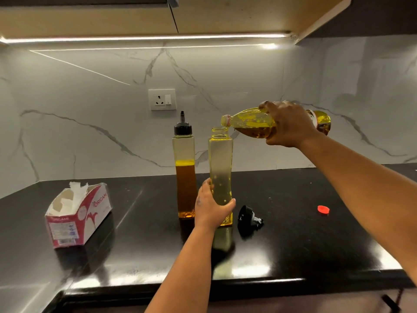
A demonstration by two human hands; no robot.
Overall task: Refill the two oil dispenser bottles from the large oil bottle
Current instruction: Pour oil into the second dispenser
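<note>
My right hand (pixel 286 126) grips the large oil bottle (pixel 250 122), tipped almost level with its open mouth just above the neck of an uncapped dispenser bottle (pixel 221 159). That tall square bottle stands on the black counter (pixel 293 233) and looks filled with pale yellow oil. My left hand (pixel 211 207) holds it round its lower part. Behind it to the left stands the second dispenser bottle (pixel 184 177), capped with a black spout and holding darker oil to about half its height. A black spout cap (pixel 248 216) lies on the counter right of the held bottle.
A red bottle cap (pixel 323 209) lies on the counter to the right. An opened red and white tissue box (pixel 79 214) sits at the left. A wall socket (pixel 162 99) is on the marble backsplash, and cabinets hang overhead.
</note>
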